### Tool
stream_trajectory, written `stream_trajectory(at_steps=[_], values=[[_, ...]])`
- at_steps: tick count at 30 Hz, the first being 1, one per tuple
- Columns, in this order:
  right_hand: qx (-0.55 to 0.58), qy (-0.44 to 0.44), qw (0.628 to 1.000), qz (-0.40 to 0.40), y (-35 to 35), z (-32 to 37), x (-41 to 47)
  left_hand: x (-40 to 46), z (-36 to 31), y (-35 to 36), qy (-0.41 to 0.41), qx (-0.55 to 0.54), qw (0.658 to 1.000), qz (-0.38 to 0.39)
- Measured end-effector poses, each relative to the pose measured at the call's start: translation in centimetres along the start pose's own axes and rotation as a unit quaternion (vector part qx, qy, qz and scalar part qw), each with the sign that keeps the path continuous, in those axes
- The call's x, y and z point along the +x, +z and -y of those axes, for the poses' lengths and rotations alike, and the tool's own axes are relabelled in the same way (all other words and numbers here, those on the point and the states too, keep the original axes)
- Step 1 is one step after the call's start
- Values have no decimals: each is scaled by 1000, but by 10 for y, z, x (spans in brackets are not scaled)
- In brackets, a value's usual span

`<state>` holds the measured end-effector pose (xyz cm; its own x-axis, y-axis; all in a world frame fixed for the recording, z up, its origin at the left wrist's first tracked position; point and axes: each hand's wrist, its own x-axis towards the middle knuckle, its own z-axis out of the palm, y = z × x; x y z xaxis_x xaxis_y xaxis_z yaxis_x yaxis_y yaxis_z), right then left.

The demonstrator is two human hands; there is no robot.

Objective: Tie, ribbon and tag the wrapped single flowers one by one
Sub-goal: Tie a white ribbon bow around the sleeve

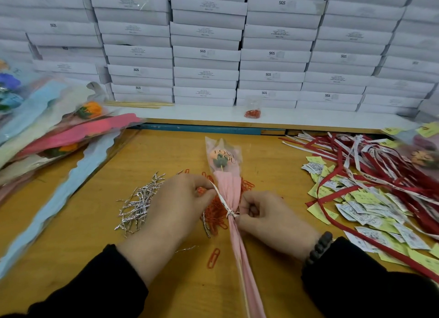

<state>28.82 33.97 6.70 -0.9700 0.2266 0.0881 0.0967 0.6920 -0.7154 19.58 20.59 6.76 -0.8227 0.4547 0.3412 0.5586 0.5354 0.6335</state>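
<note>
A single flower in pink wrap point(227, 189) lies lengthwise on the wooden table point(166, 149), its head pointing away from me. A white ribbon point(222, 200) is knotted around its narrow waist. My left hand point(175, 203) pinches one ribbon end, pulled up and to the left. On the other side of the knot, my right hand point(268, 216) grips the wrap and the other ribbon end, fingers curled.
Silver twist ties point(140, 205) lie left of the hands, orange paper clips point(215, 216) under the flower. Red and white ribbons point(380, 173) and yellow and white tags point(370, 208) fill the right. Wrapped flowers point(59, 132) pile at left. White boxes point(206, 51) stack behind.
</note>
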Motion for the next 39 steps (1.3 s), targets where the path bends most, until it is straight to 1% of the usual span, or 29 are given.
stream_trajectory(at_steps=[2, 5, 7, 11, 16, 18, 20, 23, 26, 28, 29, 30, 31, 32, 33, 34, 36, 37, 39], values=[[5, -3, 1000, -3, 2, 0, 1, 0, 0, 3, -15, -98, 995, -7], [24, -7, 1000, -8, 4, -2, 2, -1, -3, 8, -25, -188, 982, 1], [26, -11, 1000, -3, 7, -3, 3, -3, -4, 12, -26, -217, 976, -7], [30, -18, 999, 5, 9, -4, 3, -4, -7, 18, -20, -232, 971, -47], [34, -22, 999, 10, 10, -2, 2, -6, -8, 20, -13, -287, 956, -65], [45, -18, 999, 7, 9, -1, 2, -6, -7, 21, -27, -322, 946, -35], [52, -17, 998, 5, 8, -2, 2, -7, -6, 23, -65, -364, 929, 19], [47, -11, 999, 13, 7, -4, 2, -8, -4, 24, -92, -362, 925, 72], [26, 8, 998, 57, -2, -3, 3, -7, -4, 22, -91, -351, 929, 80], [7, 47, 993, 103, -12, -2, 2, -6, -4, 19, -92, -351, 928, 82], [18, 75, 990, 120, -16, -3, 2, -6, -4, 18, -88, -349, 929, 85], [68, 108, 983, 130, -19, -4, 1, -6, -4, 17, -84, -344, 931, 87], [157, 141, 969, 131, -20, -5, 1, -6, -4, 16, -78, -336, 935, 87], [265, 168, 942, 123, -20, -5, 2, -6, -3, 16, -69, -326, 939, 86], [364, 188, 905, 112, -19, -6, 2, -6, -3, 16, -58, -314, 944, 84], [439, 198, 870, 104, -17, -6, 3, -5, -3, 16, -46, -302, 949, 84], [532, 196, 817, 100, -13, -5, 4, -5, -4, 16, -33, -284, 954, 86], [560, 189, 800, 102, -10, -4, 4, -5, -4, 16, -31, -279, 956, 88], [589, 173, 783, 98, -4, -3, 4, -5, -3, 16, -28, -271, 958, 91]])
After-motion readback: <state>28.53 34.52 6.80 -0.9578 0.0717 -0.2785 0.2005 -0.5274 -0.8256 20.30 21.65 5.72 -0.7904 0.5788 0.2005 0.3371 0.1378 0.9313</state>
